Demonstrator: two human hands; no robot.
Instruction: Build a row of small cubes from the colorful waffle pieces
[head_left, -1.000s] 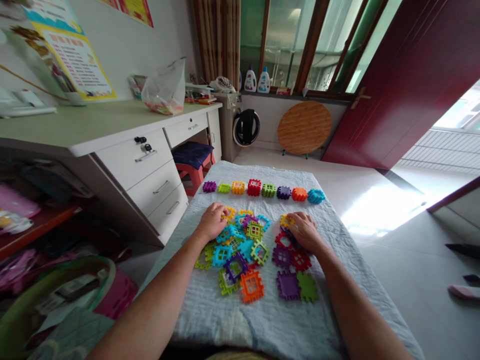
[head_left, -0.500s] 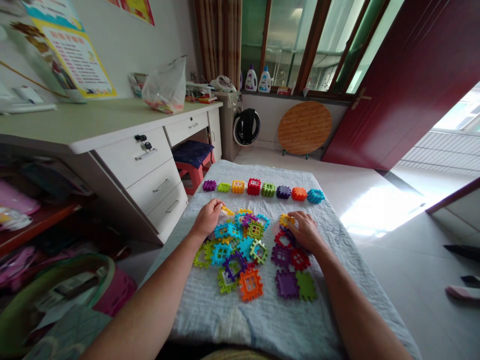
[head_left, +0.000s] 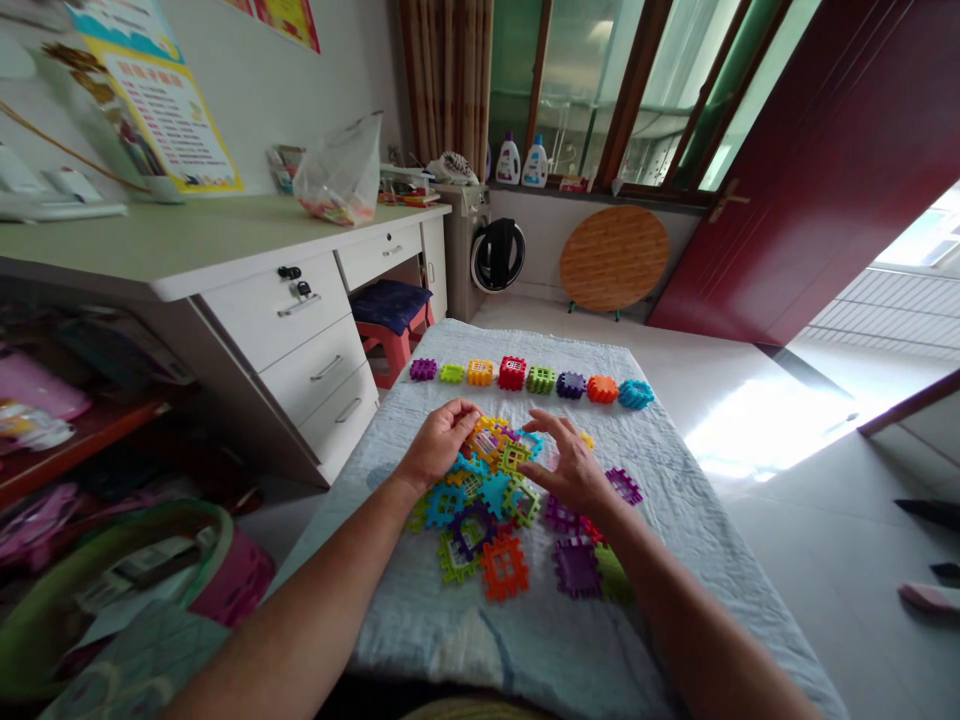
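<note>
My left hand (head_left: 441, 443) pinches a yellow interlocking building piece (head_left: 486, 438) by its edge, over the far side of a mixed pile. Orange (head_left: 505, 568), purple, green and blue pieces (head_left: 445, 504) make up that pile. To its right, my right hand (head_left: 568, 462) hovers with thumb and fingers apart, holding nothing. Beneath and beside it lie a purple square piece (head_left: 577, 568), a purple frame piece (head_left: 624, 486) and a green piece (head_left: 615, 575), partly hidden by my wrist.
Along the far part of the cloth-covered table (head_left: 420, 640) runs a row of several assembled blocks, a red cube (head_left: 513, 373) among them. A desk with drawers (head_left: 304, 300) stands at the left, a stool (head_left: 390, 310) beside it. A round wooden board (head_left: 615, 255) leans by the wall.
My left hand has moved right with the yellow piece. My right hand has come left from the right-hand group, its fingers lifted and spread. A purple frame now shows to its right.
</note>
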